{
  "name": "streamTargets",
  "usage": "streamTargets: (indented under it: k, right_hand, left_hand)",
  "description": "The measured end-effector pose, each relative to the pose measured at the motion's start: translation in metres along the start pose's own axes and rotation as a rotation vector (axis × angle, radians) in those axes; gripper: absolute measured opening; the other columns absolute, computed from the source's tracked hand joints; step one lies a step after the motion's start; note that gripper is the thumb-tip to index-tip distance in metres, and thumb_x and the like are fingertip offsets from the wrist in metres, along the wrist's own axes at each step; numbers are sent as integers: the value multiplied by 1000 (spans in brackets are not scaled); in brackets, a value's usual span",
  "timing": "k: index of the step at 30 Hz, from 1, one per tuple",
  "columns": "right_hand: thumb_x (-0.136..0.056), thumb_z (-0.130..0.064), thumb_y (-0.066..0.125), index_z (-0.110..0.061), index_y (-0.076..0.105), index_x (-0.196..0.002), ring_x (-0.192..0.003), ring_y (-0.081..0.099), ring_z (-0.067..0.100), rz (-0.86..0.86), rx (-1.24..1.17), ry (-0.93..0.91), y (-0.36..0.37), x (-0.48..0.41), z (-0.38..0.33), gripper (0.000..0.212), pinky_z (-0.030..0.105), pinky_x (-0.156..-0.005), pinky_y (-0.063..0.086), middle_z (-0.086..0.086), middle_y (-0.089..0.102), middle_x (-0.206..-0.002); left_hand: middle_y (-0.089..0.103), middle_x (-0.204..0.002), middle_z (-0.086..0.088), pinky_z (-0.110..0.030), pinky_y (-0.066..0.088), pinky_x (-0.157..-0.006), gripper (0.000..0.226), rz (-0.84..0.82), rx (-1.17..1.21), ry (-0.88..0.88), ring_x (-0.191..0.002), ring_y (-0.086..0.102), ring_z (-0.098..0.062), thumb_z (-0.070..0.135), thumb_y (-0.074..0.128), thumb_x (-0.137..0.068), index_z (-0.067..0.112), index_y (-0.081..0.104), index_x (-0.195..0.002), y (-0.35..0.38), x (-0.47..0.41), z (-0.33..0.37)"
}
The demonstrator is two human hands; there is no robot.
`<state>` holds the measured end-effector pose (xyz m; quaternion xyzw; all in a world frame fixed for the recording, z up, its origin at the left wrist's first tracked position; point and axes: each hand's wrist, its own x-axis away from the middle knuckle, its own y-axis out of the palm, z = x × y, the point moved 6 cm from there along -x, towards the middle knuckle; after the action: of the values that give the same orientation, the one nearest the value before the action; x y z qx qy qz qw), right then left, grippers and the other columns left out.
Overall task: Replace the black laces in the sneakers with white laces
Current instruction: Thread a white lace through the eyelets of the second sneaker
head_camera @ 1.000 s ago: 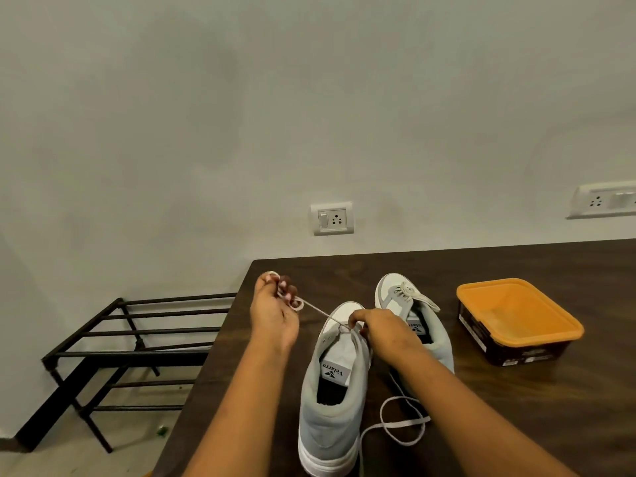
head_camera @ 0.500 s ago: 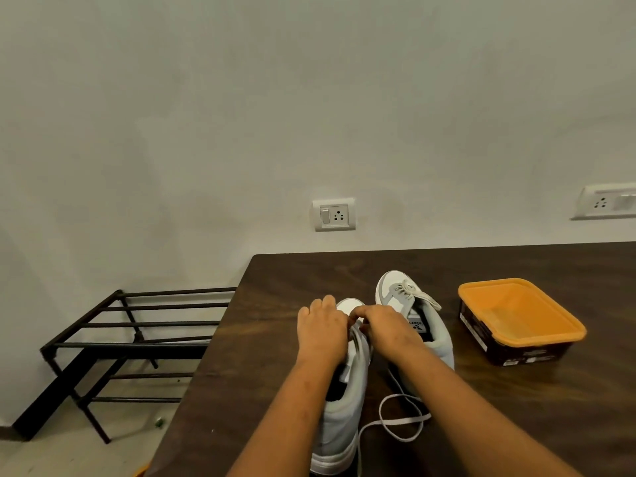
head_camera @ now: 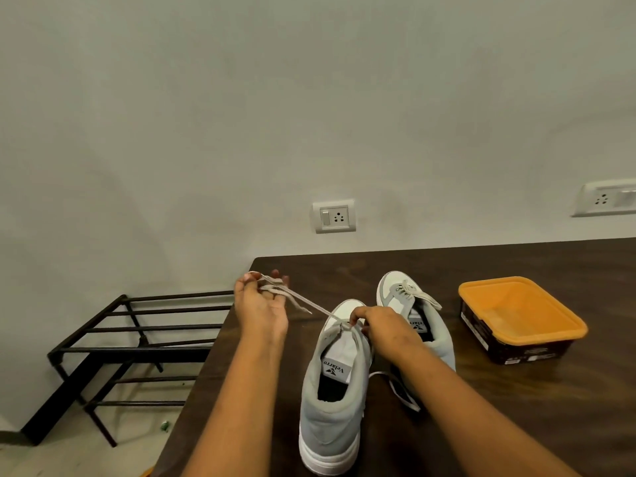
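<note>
1. The near sneaker [head_camera: 334, 407] stood on the table [head_camera: 516, 407] with its heel toward the person. The white lace [head_camera: 303, 302] ran taut from its front eyelets out to the left.
2. The left hand [head_camera: 261, 308] had its fingers curled with the lace wound round them. The right hand [head_camera: 382, 327] pinched the lace at the eyelets, thumb and forefinger closed on it.
3. The step looked like drawing the lace through. The pull was probably best made smoothly and in line with the eyelet, while the right hand steadied the shoe against sliding.
4. The lace was flat (such laces twist easily), so it likely needed smoothing before the next eyelet.
5. The far sneaker [head_camera: 406, 297], just beside the near one, already carried a pale lace.
</note>
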<state>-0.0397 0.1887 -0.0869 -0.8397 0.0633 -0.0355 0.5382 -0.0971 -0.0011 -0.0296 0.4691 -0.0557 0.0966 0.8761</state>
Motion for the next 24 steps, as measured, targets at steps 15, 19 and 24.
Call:
streamTargets:
  k: [15,19,24]
  right_hand:
    - [-87,-5,48,-28,58,-110,-90,61,23,-28,8,-24,-1,-1,0,34,37,-81,53,5,62,-98]
    - [-89,-9,48,-26,55,-110,-87,59,24,-46,7,-63,1,-3,-1,27,38,-79,52,6,61,-97]
    - [-83,-4,51,-23,53,-89,-80,55,25,-86,51,-64,-1,0,-4,20,33,-72,46,5,55,-88]
  left_hand:
    - [49,-113,-3,-34,42,-85,25,-668,-2371,781,-102,51,-21,20,45,-96,18,62,-113,14,34,-90]
    - [50,-106,4,-30,38,-86,24,-645,-2048,680,-101,48,-15,28,45,-97,24,66,-109,20,36,-77]
    - [47,-99,-1,-25,38,-80,18,-544,-1444,405,-93,50,-16,17,51,-95,16,67,-87,21,32,-65]
